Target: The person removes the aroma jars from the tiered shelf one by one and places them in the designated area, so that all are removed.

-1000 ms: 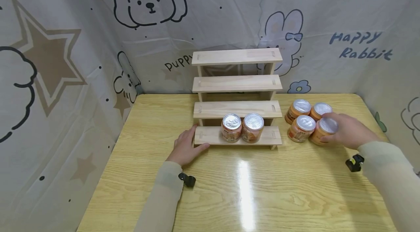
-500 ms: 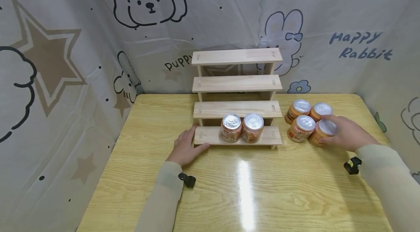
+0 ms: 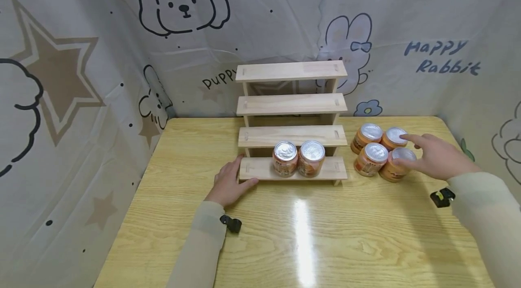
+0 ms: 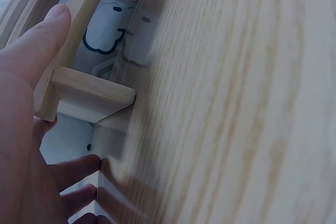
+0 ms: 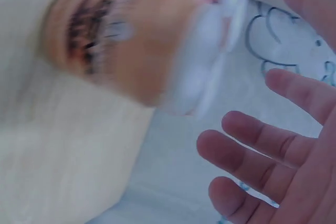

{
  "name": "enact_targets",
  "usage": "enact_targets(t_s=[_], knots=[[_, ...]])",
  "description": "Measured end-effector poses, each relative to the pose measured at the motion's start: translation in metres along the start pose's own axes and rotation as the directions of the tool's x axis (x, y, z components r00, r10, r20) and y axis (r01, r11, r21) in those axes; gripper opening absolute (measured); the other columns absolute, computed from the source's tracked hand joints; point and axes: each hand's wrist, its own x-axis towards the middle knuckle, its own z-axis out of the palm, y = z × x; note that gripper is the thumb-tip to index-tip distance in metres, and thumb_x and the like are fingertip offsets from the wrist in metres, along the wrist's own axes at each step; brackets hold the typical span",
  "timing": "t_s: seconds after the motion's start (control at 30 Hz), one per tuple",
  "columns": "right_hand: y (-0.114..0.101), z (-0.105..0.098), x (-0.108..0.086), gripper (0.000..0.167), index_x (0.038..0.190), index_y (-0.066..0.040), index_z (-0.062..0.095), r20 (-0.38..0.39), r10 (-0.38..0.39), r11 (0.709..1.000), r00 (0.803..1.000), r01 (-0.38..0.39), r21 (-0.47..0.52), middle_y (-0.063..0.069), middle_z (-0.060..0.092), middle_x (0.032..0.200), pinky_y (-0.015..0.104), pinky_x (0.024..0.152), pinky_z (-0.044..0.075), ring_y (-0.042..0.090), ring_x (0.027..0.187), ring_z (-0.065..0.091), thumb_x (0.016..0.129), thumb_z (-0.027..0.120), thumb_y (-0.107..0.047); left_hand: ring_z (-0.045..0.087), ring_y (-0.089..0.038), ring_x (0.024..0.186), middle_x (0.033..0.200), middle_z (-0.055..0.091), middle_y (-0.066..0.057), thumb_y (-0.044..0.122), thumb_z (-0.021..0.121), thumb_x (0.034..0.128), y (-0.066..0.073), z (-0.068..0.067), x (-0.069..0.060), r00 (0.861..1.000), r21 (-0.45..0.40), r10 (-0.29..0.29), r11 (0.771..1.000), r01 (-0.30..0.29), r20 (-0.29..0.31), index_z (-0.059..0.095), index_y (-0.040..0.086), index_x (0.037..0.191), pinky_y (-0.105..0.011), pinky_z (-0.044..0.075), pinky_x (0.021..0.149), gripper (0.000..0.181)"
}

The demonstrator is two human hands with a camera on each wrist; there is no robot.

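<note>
A four-step wooden shelf (image 3: 291, 136) stands on the table, with two silver-lidded jars (image 3: 286, 158) side by side on its lowest step. My left hand (image 3: 229, 182) holds that step's left end; in the left wrist view the thumb of the hand (image 4: 26, 82) lies on the board and the other fingers are beyond it. To the right of the shelf is a cluster of several orange jars (image 3: 371, 160). My right hand (image 3: 441, 157) hovers over the two right-hand jars, fingers spread. In the right wrist view the hand (image 5: 294, 150) is apart from a blurred orange jar (image 5: 126, 40).
The wood-grain table (image 3: 260, 233) reaches a patterned cloth (image 3: 268, 16) hanging behind it and at both sides. Black wrist cameras (image 3: 231, 224) are on both sleeves. The upper three steps of the shelf rise toward the back.
My right hand has let go of the front right jar, its fingers opening and lifting above it. That jar has shifted slightly left and forward. The left hand keeps its hold; the head view has shifted slightly.
</note>
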Motion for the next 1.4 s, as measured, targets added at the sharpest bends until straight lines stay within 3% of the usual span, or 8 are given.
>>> enact_targets(t_s=[0.2, 0.43, 0.6, 0.77, 0.87, 1.13, 1.4], knots=[[-0.029, -0.015, 0.006, 0.095, 0.149, -0.003, 0.046, -0.041, -0.048, 0.999, 0.998, 0.048, 0.021, 0.029, 0.053, 0.131, 0.062, 0.081, 0.048, 0.045, 0.108, 0.058, 0.087, 0.059, -0.074, 0.02, -0.032, 0.15, 0.162, 0.031, -0.01, 0.08, 0.055, 0.0842, -0.001, 0.0, 0.0, 1.0, -0.004, -0.001, 1.0, 0.001, 0.0, 0.014, 0.029, 0.163, -0.055, 0.019, 0.118, 0.103], [-0.08, -0.021, 0.02, 0.091, 0.149, -0.008, 0.047, -0.068, -0.164, 0.985, 0.984, 0.168, 0.049, 0.024, 0.047, 0.146, 0.063, 0.092, 0.047, 0.042, 0.117, 0.057, 0.086, 0.061, -0.072, 0.02, -0.033, 0.15, 0.163, 0.03, -0.01, 0.081, 0.055, 0.0834, -0.002, 0.002, 0.001, 1.0, -0.002, 0.003, 1.0, -0.003, 0.0, 0.014, 0.028, 0.163, -0.056, 0.018, 0.118, 0.104], [-0.116, -0.014, 0.034, 0.096, 0.149, -0.008, 0.048, -0.057, -0.278, 0.96, 0.959, 0.28, 0.026, 0.023, 0.047, 0.148, 0.063, 0.101, 0.043, 0.045, 0.13, 0.049, 0.084, 0.059, -0.078, 0.019, -0.033, 0.151, 0.163, 0.03, -0.01, 0.082, 0.055, 0.083, -0.004, 0.002, 0.001, 1.0, -0.003, 0.001, 1.0, -0.001, 0.0, 0.014, 0.029, 0.163, -0.056, 0.018, 0.118, 0.104], [-0.141, -0.004, 0.044, 0.093, 0.152, -0.012, 0.045, -0.03, -0.372, 0.927, 0.928, 0.373, 0.037, 0.022, 0.047, 0.148, 0.059, 0.098, 0.048, 0.042, 0.123, 0.056, 0.084, 0.065, -0.073, 0.018, -0.033, 0.151, 0.163, 0.03, -0.011, 0.081, 0.055, 0.0835, -0.004, 0.001, 0.001, 1.0, -0.006, 0.003, 1.0, -0.003, 0.002, 0.013, 0.028, 0.163, -0.056, 0.017, 0.118, 0.104], [-0.155, 0.003, 0.048, 0.094, 0.153, -0.015, 0.044, -0.017, -0.395, 0.917, 0.918, 0.395, 0.053, 0.018, 0.048, 0.146, 0.057, 0.097, 0.049, 0.039, 0.123, 0.056, 0.082, 0.069, -0.071, 0.018, -0.033, 0.151, 0.162, 0.03, -0.011, 0.082, 0.054, 0.0834, -0.004, 0.002, 0.001, 1.0, 0.005, 0.002, 1.0, -0.002, 0.001, 0.013, 0.029, 0.163, -0.055, 0.018, 0.118, 0.104], [-0.176, 0.016, 0.051, 0.089, 0.152, -0.017, 0.045, -0.015, -0.422, 0.902, 0.907, 0.421, 0.094, 0.009, 0.053, 0.132, 0.045, 0.086, 0.054, 0.024, 0.105, 0.061, 0.08, 0.08, -0.056, 0.018, -0.033, 0.151, 0.162, 0.03, -0.01, 0.082, 0.054, 0.083, -0.004, 0.002, 0.002, 1.0, 0.002, -0.003, 1.0, 0.003, -0.005, 0.013, 0.029, 0.163, -0.054, 0.017, 0.119, 0.104], [-0.181, 0.025, 0.057, 0.086, 0.15, -0.019, 0.048, -0.007, -0.423, 0.904, 0.906, 0.423, 0.064, 0.007, 0.055, 0.128, 0.044, 0.083, 0.055, 0.022, 0.101, 0.062, 0.079, 0.083, -0.052, 0.018, -0.033, 0.151, 0.163, 0.03, -0.009, 0.084, 0.054, 0.0811, -0.005, 0.004, 0.002, 1.0, 0.001, -0.005, 1.0, 0.005, -0.006, 0.014, 0.03, 0.163, -0.055, 0.018, 0.118, 0.106]])
